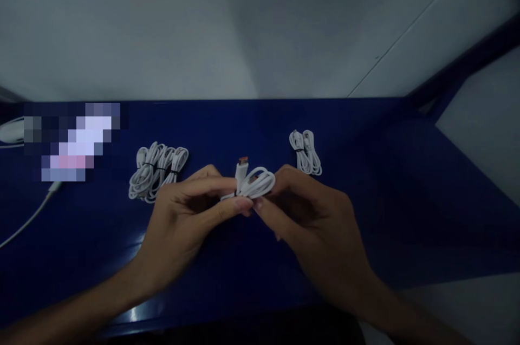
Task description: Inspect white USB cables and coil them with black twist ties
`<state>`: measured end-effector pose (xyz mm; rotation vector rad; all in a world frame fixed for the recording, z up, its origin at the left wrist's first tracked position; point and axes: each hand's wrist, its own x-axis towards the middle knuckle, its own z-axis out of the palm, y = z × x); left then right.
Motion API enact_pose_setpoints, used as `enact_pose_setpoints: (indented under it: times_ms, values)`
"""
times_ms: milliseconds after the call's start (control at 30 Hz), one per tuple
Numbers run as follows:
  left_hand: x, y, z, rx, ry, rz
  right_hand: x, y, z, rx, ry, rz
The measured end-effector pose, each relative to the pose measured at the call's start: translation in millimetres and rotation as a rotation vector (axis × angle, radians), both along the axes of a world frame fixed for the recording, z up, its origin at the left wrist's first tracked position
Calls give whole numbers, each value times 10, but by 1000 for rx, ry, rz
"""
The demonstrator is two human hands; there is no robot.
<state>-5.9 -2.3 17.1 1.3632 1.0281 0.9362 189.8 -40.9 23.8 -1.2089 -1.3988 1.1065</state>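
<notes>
A coiled white USB cable [260, 183] is held up between both hands above the blue table. One of its plugs, with an orange inside, points upward near the left fingertips. My left hand [182, 209] pinches the coil from the left, thumb in front and index finger behind. From the right, my right hand [317, 215] closes its thumb and index finger on the same coil. A dark tie shows at the left side of the coil, partly covered by fingers.
A pile of several tied white cables [156, 169] lies behind my left hand. Two more tied cables [305, 153] lie behind my right hand. At the far left is a blurred-out bright object [83, 142] with a white cord [30, 220]. A pale wall [203, 31] borders the blue table [227, 123].
</notes>
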Motion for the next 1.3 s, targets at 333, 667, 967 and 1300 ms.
enact_pose_setpoints:
  times_ms: [333, 667, 967, 1300]
  values:
    - [35, -115, 22, -132, -160, 1, -33, -58, -82, 417, -321, -73]
    - [-28, -97, -15, -519, -364, -251, 106, -124, 29, 494, -480, 34]
    - [-4, -79, -73, -16, -82, 8, 234, -149, -17, 540, -560, -44]
    - [-36, -89, -57, 607, 247, -61, 168, -52, 13, 297, -291, -47]
